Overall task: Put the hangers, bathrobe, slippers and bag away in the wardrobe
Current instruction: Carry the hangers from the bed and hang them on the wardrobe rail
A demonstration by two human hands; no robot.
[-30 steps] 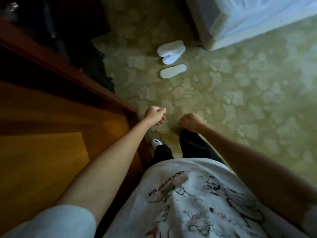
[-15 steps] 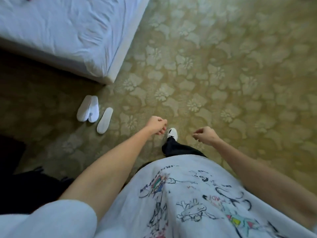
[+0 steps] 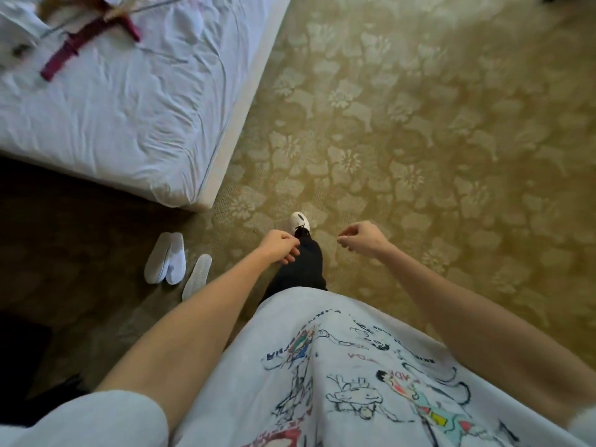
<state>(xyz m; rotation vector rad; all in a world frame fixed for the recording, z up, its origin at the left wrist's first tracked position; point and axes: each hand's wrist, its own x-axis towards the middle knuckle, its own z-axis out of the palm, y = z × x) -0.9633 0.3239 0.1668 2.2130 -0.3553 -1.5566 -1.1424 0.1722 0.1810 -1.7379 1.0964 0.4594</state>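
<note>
Both hands, left hand (image 3: 280, 247) and right hand (image 3: 362, 237), are hanging loosely curled, holding nothing. White slippers (image 3: 175, 264) are lying on the carpet (image 3: 419, 124); dark red hangers (image 3: 80, 43) are waiting on the bed (image 3: 145, 101).

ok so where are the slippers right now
In the head view the white slippers lie on the patterned carpet at lower left, just below the corner of the bed and left of the left hand.

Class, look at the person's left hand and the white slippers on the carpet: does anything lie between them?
Nothing visible does. The slippers lie on bare patterned carpet near the bed corner, apart from it. The left hand, loosely curled and holding nothing, hangs to their right with only open carpet between. The wardrobe is out of view.
</note>
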